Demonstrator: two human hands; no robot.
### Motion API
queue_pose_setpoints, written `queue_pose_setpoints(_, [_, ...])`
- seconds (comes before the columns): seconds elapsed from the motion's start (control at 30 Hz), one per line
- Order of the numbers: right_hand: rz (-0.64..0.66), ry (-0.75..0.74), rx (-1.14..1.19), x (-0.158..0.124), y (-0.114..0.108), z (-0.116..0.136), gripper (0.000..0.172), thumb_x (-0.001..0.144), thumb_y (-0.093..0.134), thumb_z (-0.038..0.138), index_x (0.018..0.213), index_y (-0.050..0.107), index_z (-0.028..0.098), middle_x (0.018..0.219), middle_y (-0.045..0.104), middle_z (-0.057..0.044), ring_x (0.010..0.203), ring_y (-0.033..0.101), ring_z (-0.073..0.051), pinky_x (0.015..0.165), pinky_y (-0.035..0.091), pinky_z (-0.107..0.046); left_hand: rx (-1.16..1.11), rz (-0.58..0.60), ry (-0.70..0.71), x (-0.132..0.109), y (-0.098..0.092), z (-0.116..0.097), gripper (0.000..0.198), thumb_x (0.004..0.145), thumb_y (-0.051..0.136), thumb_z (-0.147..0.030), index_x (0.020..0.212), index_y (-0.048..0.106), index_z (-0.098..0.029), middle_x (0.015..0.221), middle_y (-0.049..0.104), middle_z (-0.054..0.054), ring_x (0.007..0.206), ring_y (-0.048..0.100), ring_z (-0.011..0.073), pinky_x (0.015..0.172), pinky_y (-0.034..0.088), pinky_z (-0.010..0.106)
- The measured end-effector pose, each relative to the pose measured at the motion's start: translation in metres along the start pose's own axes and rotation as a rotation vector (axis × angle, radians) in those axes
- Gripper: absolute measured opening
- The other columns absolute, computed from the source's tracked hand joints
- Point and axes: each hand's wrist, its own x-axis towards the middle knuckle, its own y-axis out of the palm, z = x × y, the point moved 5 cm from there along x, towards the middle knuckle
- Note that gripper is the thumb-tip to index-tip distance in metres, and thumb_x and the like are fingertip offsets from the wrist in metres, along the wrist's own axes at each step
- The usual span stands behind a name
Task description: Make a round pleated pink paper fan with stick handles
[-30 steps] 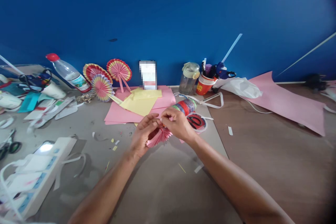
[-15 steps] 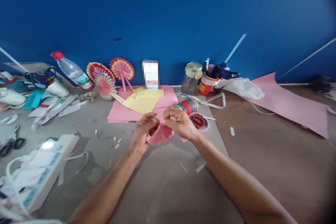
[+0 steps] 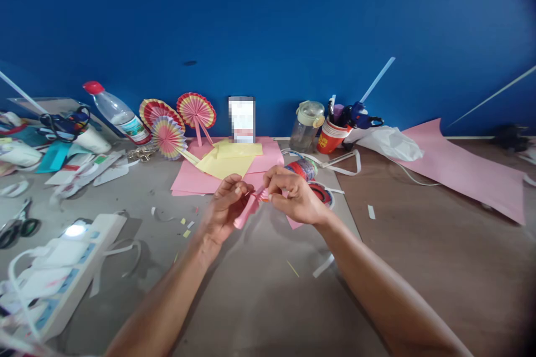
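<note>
A pleated pink paper fan [image 3: 248, 213] is held over the desk between my two hands, its folds drawn together into a narrow, tilted shape. My left hand [image 3: 221, 209] is closed on its left side, with thumb and fingertips at the folds. From the right, my right hand [image 3: 296, 196] pinches near its upper end, with the fingers curled. The fingers partly hide the fan's top. Just behind the hands lie pink paper sheets [image 3: 188, 179] with yellow paper [image 3: 228, 164] on top. A roll of colourful cord [image 3: 307, 168] is partly hidden behind my right hand.
Finished paper fans [image 3: 196, 110] lean against the blue wall beside a tilted bottle [image 3: 119, 114]. A phone [image 3: 242, 120] stands behind the sheets. On the right are a clear jar [image 3: 307, 128] and red cup [image 3: 330, 136]. A power strip [image 3: 79, 273] and scissors [image 3: 19, 226] lie left.
The pink pleated paper was spread out in a fan below my fingers; now it is folded narrow and turned. My right hand has come slightly lower, close against it.
</note>
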Motion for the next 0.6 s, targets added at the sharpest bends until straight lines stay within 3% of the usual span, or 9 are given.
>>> queue_pose_setpoints(0.17, [-0.057, 0.042, -0.008, 0.001, -0.003, -0.012, 0.018, 0.067, 0.048, 0.003, 0.057, 0.048, 0.018, 0.078, 0.054, -0.002, 0.076, 0.053, -0.014, 0.068, 0.04, -0.027, 0.012, 0.055, 0.044, -0.001, 0.004, -0.005, 0.023, 0.067, 0.074, -0.012, 0.085, 0.063, -0.021, 0.071, 0.061, -0.003, 0.083, 0.063, 0.0122, 0.08, 0.048, 0.023])
queue_pose_setpoints(0.4, [-0.194, 0.154, 0.041, 0.003, -0.002, -0.028, 0.016, 0.064, 0.045, 0.006, 0.054, 0.043, 0.019, 0.074, 0.051, -0.001, 0.07, 0.048, -0.013, 0.065, 0.037, -0.026, 0.044, 0.025, 0.058, 0.005, -0.003, 0.0, 0.021, 0.066, 0.076, -0.013, 0.078, 0.06, -0.02, 0.069, 0.059, -0.003, 0.074, 0.06, 0.0114, 0.069, 0.046, 0.022])
queue_pose_setpoints(0.6, [-0.208, 0.309, 0.218, -0.001, 0.007, -0.044, 0.014, 0.062, 0.048, 0.011, 0.051, 0.043, 0.018, 0.068, 0.051, 0.001, 0.064, 0.045, -0.011, 0.06, 0.034, -0.025, 0.146, -0.03, 0.049, 0.004, -0.003, -0.002, 0.024, 0.066, 0.076, -0.016, 0.08, 0.057, -0.02, 0.069, 0.058, -0.003, 0.07, 0.058, 0.0104, 0.061, 0.041, 0.021])
